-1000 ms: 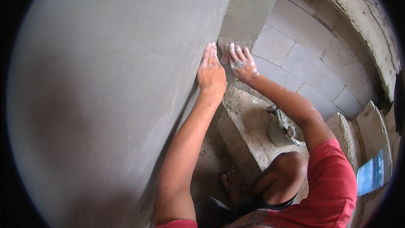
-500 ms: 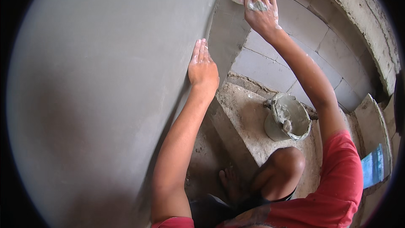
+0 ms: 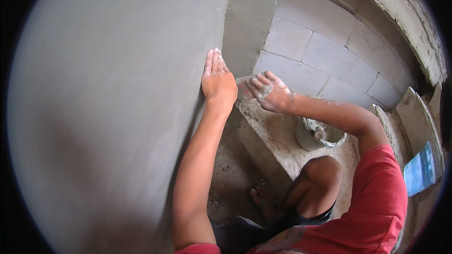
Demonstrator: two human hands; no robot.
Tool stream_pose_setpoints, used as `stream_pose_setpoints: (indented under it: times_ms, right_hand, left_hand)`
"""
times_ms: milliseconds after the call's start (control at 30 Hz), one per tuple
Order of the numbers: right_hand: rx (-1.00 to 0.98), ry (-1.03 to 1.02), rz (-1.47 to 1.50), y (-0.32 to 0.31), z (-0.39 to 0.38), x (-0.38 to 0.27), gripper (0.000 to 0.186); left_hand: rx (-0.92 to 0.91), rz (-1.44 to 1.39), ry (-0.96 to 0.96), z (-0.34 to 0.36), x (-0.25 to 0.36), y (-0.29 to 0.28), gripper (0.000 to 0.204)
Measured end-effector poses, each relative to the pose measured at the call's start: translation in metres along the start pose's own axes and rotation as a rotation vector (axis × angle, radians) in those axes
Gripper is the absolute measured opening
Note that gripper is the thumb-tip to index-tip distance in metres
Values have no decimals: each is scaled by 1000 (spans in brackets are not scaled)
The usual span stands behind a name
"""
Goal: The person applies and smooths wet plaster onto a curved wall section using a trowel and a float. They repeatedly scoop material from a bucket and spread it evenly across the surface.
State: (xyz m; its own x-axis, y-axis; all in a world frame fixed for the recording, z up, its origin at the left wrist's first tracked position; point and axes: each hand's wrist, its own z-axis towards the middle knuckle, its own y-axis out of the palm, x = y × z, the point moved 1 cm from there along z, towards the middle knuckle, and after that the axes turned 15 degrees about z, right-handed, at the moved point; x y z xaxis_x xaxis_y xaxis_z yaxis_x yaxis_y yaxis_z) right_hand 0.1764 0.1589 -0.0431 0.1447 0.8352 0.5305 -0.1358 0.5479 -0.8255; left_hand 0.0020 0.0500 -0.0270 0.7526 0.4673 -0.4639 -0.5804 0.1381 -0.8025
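Observation:
My left hand (image 3: 219, 79) lies flat against the smooth grey plastered wall (image 3: 117, 80), close to its right edge, fingers stretched out and whitened at the tips. To its right, my right hand (image 3: 270, 92) is closed on a thin, pale flat scraper with reddish marks (image 3: 244, 87). Part of the scraper is hidden behind the fingers, and wet plaster clings to the back of this hand. The scraper is at the lower end of the narrow plastered strip (image 3: 247, 23) that runs along the wall's edge.
A bucket (image 3: 308, 136) with grey plaster and a rounded handle sticking up stands on the rough ledge (image 3: 266, 122), partly behind my right forearm. Pale blockwork (image 3: 329, 49) rises beyond. A blue sheet-like object (image 3: 419, 169) is at the far right. My bent knee (image 3: 320, 171) is below the bucket.
My right hand has come down with the scraper from the top of the strip to beside my left hand. The left hand stays flat on the wall. The view has shifted slightly.

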Motion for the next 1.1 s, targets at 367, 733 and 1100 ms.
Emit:
stream_pose_setpoints:
  times_ms: [367, 733, 1100]
  right_hand:
    - [-278, 1030, 461, -153, -144, 87, 44]
    - [-728, 1156, 558, -18, -216, 115, 45]
    - [-1287, 538, 493, 83, -255, 132, 32]
  left_hand:
    - [50, -36, 1, 5, 6, 5, 82]
    - [-18, -16, 5, 5, 20, 17, 71]
    - [-33, 28, 60, 5, 21, 24, 78]
